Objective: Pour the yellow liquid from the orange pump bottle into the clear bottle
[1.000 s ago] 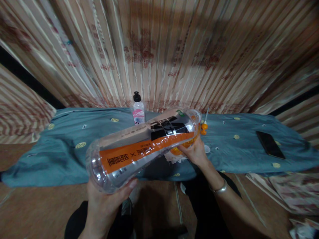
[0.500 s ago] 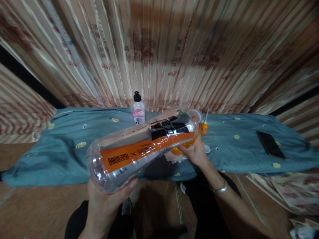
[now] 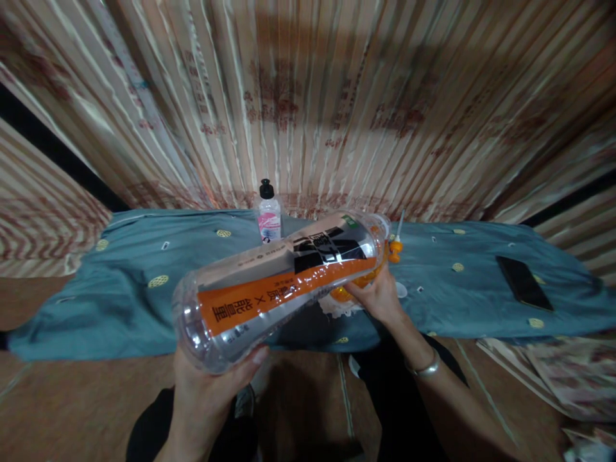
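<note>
A large clear plastic bottle (image 3: 289, 282) with an orange, black and silver label lies tilted across the middle, its neck end higher at the right. My left hand (image 3: 212, 391) is closed around its base from below. At the neck end, my right hand (image 3: 382, 298) is closed on an orange see-through container (image 3: 368, 277), mostly hidden behind the bottle and fingers. An orange knobbed piece (image 3: 395, 249) with a thin pale stem sticks up beside that hand. The bottle's mouth is close to the container; I cannot tell whether they touch.
A small clear bottle with a black cap and pink label (image 3: 268, 221) stands behind on the teal cloth (image 3: 120, 276). White lacy material (image 3: 339, 307) lies under the orange container. A black phone (image 3: 523, 282) rests at the right. Pleated curtains (image 3: 308, 96) hang behind.
The whole view has shifted slightly. The large bottle and both hands keep nearly the same position and grip.
</note>
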Tool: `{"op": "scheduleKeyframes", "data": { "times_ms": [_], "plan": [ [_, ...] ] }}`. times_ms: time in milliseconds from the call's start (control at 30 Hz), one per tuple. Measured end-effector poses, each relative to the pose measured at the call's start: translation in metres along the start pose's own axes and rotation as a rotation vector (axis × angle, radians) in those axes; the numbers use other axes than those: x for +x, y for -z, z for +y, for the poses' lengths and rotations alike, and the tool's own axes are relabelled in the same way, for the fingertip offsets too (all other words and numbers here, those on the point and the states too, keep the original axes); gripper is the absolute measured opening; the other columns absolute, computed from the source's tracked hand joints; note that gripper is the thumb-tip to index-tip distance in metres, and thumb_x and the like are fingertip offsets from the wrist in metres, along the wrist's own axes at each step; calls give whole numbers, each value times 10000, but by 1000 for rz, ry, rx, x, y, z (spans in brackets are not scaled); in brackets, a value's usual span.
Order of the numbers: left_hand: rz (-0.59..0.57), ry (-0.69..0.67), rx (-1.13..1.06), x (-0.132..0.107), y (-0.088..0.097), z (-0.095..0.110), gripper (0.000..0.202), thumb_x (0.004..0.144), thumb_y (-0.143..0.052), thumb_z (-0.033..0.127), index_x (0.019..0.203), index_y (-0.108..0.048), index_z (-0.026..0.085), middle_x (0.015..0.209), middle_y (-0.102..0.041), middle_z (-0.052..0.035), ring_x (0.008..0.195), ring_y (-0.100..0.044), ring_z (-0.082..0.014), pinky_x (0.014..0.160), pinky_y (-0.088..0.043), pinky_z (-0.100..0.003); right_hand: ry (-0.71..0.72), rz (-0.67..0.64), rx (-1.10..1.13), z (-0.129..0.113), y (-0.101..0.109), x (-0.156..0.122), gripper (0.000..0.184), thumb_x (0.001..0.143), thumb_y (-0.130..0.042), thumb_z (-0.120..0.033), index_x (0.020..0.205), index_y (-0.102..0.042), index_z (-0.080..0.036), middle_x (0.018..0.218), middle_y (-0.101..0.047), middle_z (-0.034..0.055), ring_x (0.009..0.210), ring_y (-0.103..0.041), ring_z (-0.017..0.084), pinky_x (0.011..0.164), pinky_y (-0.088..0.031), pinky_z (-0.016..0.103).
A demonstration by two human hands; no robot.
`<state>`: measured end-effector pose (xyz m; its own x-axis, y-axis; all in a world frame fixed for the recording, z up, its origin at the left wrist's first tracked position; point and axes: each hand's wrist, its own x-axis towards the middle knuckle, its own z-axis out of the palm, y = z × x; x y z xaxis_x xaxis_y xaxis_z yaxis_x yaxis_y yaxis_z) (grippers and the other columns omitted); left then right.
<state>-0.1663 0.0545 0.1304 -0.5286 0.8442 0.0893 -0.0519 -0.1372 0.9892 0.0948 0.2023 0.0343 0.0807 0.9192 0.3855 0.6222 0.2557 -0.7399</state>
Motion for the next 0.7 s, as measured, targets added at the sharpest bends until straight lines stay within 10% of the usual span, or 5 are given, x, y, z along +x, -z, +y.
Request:
{"op": "scheduleKeyframes", "data": {
  "times_ms": [700],
  "plan": [
    [113, 34, -24, -1, 4, -17, 739, 531, -1069, 413, 1162, -756, 187, 995, -874, -59, 884, -838, -250, 826, -681, -289, -39, -46, 42, 4, 0, -2, 950, 712, -864, -633, 1467, -544, -155, 1224, -808, 190, 1122, -801, 458, 970, -650, 626]
  ]
}}
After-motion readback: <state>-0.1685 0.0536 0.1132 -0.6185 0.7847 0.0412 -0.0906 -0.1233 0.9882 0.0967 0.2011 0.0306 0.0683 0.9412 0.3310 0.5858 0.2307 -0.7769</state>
